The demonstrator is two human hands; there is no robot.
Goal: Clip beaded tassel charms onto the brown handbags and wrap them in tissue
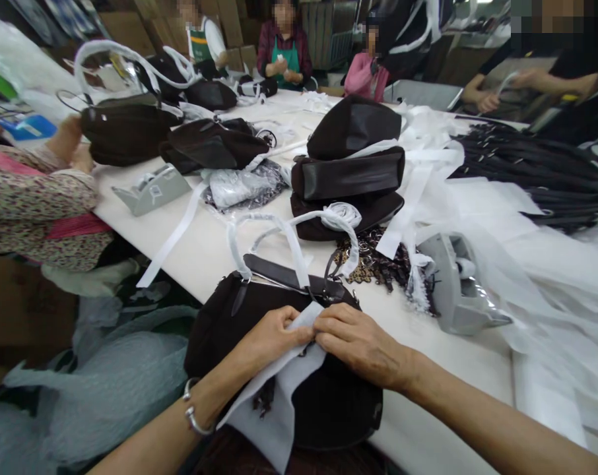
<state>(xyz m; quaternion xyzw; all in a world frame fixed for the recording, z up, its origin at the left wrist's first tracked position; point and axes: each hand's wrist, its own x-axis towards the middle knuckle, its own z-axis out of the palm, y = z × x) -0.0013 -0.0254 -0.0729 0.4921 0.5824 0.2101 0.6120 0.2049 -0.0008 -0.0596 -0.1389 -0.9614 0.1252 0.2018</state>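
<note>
A dark brown handbag (pixel 338 409) stands at the table's near edge, its two handles (pixel 293 247) wrapped in white padding. Over its front hangs a white sheet of wrapping (pixel 274 422), with a dark metallic charm (pixel 264 398) showing against it. My left hand (pixel 272 333) pinches the sheet's upper part near the bag's top. Right beside it, my right hand (pixel 356 340) has its fingers closed on the same sheet, the fingertips of both hands nearly meeting. What else lies under the fingers is hidden.
Three stacked dark bags (pixel 348 178) stand ahead. Grey tape dispensers (pixel 457 284) (pixel 155 191) sit right and left. Dark straps (pixel 531 171) and white wrapping (pixel 527 277) cover the right. A co-worker's patterned sleeve (pixel 41 198) is at left; other people work at the far side.
</note>
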